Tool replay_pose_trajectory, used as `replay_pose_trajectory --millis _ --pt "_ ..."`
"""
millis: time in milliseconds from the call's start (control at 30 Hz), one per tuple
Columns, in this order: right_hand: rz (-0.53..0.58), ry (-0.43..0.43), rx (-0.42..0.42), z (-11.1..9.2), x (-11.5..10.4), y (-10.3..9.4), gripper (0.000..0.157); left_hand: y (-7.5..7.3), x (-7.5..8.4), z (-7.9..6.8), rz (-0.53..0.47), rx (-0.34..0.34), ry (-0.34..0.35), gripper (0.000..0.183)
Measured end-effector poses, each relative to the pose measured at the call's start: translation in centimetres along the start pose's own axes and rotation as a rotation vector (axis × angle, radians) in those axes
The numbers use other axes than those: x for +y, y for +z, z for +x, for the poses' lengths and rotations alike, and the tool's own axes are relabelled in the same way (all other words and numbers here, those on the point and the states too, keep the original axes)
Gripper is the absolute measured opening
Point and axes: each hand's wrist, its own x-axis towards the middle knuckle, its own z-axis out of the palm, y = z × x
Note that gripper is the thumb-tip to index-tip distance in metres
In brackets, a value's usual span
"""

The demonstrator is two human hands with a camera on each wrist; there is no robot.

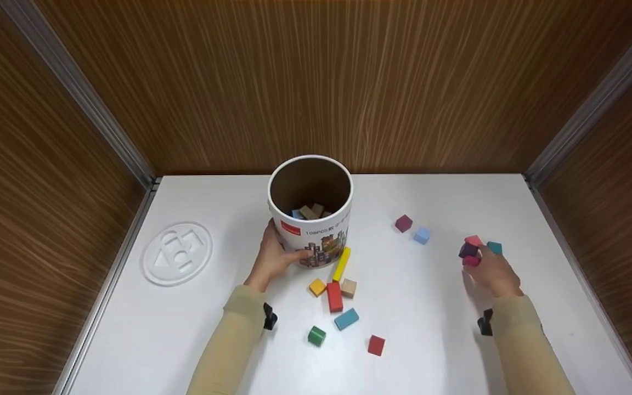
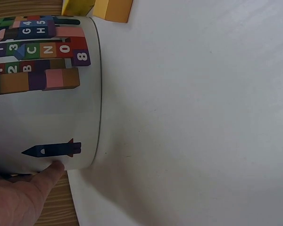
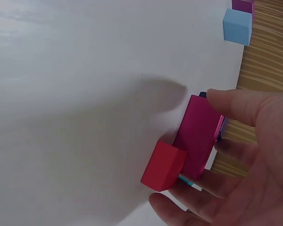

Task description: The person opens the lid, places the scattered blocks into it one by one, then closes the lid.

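Note:
My left hand point(image 1: 276, 258) holds the side of a white bucket point(image 1: 288, 233), its thumb across the printed front. Wooden blocks point(image 1: 309, 212) show inside it. In the left wrist view a fingertip point(image 2: 56, 167) presses the bucket wall. At the right, my right hand point(image 1: 496, 272) is over a small cluster of blocks. Its thumb and index finger pinch a dark purple block point(image 1: 467, 250), mostly hidden in the right wrist view behind a magenta block point(image 3: 195, 134). A pinkish-red block point(image 3: 162, 167) is near the other fingers; a teal block point(image 1: 495, 247) lies beside the hand.
A white disc with cut-out shapes point(image 1: 178, 253) lies at the left. Before the bucket are a yellow bar point(image 1: 341, 264), a red block point(image 1: 334, 297), a blue block point(image 1: 346, 319), a green cylinder point(image 1: 316, 336) and others. Wood-grain panels point(image 1: 349, 82) enclose the white table.

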Motion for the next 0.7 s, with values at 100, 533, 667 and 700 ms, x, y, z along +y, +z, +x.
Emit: replay_pose_trajectory --millis 100,533,667,700 --pt "0.002 -0.008 0.031 0.12 -0.02 0.08 0.071 0.01 -0.02 0.02 -0.005 -0.002 -0.004 0.124" --pt "0.032 -0.003 0.091 0.00 0.00 0.51 0.060 -0.06 0.09 -0.04 -0.015 -0.002 0.001 0.126" --pt "0.041 -0.013 0.107 -0.21 0.18 0.56 0.055 -0.08 0.05 0.00 -0.018 -0.002 0.001 0.128" --pt "0.041 -0.017 0.109 -0.21 0.24 0.57 0.053 -0.08 0.03 0.02 -0.019 -0.003 0.001 0.128"
